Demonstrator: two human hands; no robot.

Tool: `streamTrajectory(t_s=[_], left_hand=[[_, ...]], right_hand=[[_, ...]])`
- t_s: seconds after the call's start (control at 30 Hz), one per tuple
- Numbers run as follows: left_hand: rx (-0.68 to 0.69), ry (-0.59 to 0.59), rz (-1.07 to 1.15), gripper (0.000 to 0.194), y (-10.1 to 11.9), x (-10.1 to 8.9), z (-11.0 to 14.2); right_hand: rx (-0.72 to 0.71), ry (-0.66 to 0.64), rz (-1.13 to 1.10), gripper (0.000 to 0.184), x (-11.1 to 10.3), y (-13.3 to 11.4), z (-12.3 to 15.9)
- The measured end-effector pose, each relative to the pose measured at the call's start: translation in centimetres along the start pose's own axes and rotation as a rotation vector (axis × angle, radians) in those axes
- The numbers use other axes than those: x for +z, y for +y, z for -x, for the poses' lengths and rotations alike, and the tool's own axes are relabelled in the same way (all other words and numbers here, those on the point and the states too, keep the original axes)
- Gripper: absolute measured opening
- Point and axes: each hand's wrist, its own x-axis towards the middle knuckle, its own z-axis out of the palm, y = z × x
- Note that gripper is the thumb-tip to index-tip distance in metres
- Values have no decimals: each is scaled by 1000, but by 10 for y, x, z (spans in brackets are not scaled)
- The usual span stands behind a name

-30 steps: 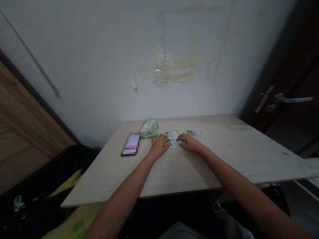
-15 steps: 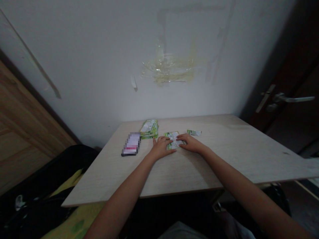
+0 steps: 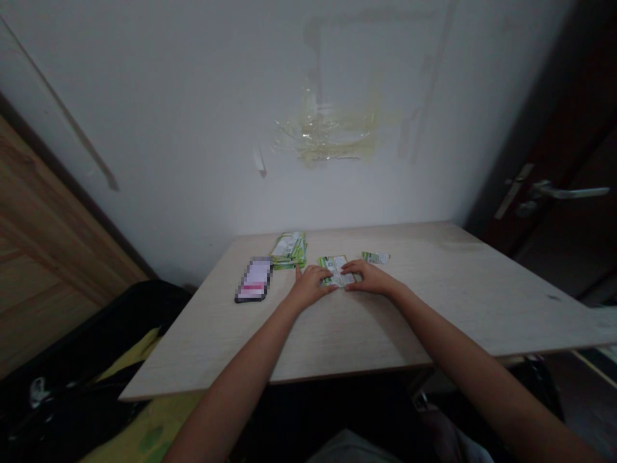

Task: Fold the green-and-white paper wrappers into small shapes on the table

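A green-and-white printed packet (image 3: 336, 267) lies flat on the table between my two hands. My left hand (image 3: 312, 284) rests over its left side, the fingers reaching onto the print and the thumb along the near edge. From the right, my right hand (image 3: 370, 278) touches the packet, fingertips on its top face and thumb at the near right corner. Fingers and thumb are apart on both hands. Just beyond my left hand is a stack of similar packets (image 3: 289, 249). A small green-and-white torn strip (image 3: 376, 257) lies behind my right hand.
A phone (image 3: 254, 280) with a blurred screen lies left of the stack on the pale wooden table (image 3: 385, 347). The wall (image 3: 193, 128) with old tape marks rises behind the table. A dark door with a metal handle (image 3: 569, 191) is at the right.
My left thumb has stretched out along the packet's near edge. My right thumb has lowered to the near right corner. The packet has shifted very slightly; the stack and phone have stayed put.
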Motion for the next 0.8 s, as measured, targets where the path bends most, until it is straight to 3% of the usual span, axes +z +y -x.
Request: streamTrajectory(t_s=[0.2, 0.43, 0.8], left_hand=[[-27, 11, 53, 33, 4, -4, -1], [-16, -29, 87, 37, 4, -7, -3], [-49, 53, 25, 34, -6, 1, -4]], right_hand=[[0, 9, 14, 39, -1, -3, 1], [48, 58, 43, 29, -2, -5, -2], [127, 105, 45, 23, -5, -5, -4]])
